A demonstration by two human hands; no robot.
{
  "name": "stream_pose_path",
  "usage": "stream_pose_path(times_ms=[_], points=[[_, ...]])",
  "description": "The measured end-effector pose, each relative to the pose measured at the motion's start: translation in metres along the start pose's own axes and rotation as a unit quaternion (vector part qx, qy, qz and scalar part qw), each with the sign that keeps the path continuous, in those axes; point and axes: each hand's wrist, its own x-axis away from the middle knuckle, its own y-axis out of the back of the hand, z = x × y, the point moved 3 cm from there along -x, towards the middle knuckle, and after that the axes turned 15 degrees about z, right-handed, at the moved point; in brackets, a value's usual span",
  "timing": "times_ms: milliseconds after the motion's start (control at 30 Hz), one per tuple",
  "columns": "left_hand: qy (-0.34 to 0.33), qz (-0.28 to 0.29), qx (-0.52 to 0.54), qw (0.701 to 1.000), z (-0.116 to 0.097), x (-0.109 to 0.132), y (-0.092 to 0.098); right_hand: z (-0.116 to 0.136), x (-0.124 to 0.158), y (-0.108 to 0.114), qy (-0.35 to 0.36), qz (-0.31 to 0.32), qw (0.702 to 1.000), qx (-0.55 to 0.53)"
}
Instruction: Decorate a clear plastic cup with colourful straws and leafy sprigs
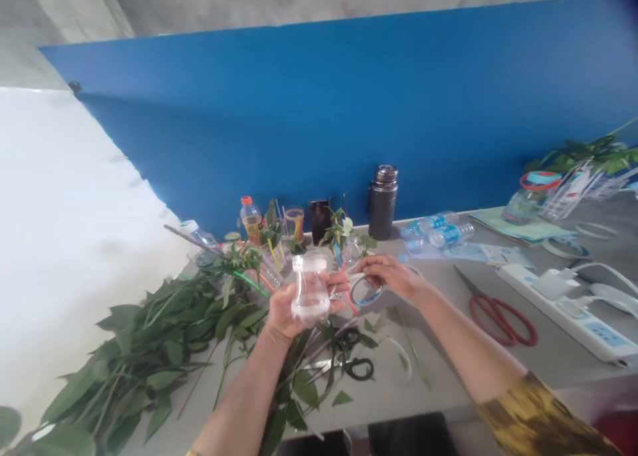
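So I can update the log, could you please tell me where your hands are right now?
Left hand gripping clear plastic bottle. Right hand on clear ring. Leafy branches and black-handled scissors below the hands.

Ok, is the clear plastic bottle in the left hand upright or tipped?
Upright: the clear plastic bottle stands neck up, held in the left hand.

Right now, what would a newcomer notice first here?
First, the clear plastic bottle held up in the left hand, at the centre. To its left, a heap of leafy green branches spreads over the table, and red-handled scissors lie on the right, all against a bright blue wall.
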Motion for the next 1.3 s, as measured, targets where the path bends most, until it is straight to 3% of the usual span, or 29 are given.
stream_pose_path(times_ms=[100, 200, 367, 600, 867, 1033, 1200, 1300], points=[[-0.006, 0.007, 0.006, 1.000, 0.000, 0.001, -0.001, 0.004, 0.002, -0.004, -0.013, 0.035, 0.999, 0.022], [-0.009, 0.013, 0.001, 1.000, 0.001, 0.001, -0.004, 0.011, 0.004, -0.013, -0.023, 0.082, 0.989, 0.119], [-0.014, 0.015, -0.026, 0.999, 0.001, 0.001, -0.006, 0.016, 0.001, -0.031, 0.048, 0.038, 0.953, 0.297], [0.001, 0.010, -0.027, 1.000, 0.001, 0.002, -0.005, 0.021, 0.004, -0.051, 0.075, 0.008, 0.983, 0.166], [-0.039, 0.003, -0.015, 0.999, -0.005, 0.003, -0.006, 0.023, 0.005, -0.050, 0.085, -0.056, 0.988, 0.114], [-0.060, -0.048, -0.026, 0.997, -0.007, 0.002, -0.001, 0.025, 0.008, -0.048, 0.149, -0.139, 0.945, 0.255], [-0.042, -0.146, -0.056, 0.987, -0.002, 0.000, 0.012, 0.024, 0.012, -0.050, 0.200, -0.140, 0.905, 0.348], [-0.036, -0.166, -0.104, 0.980, 0.002, -0.004, 0.014, 0.025, 0.014, -0.051, 0.217, -0.152, 0.891, 0.369]])
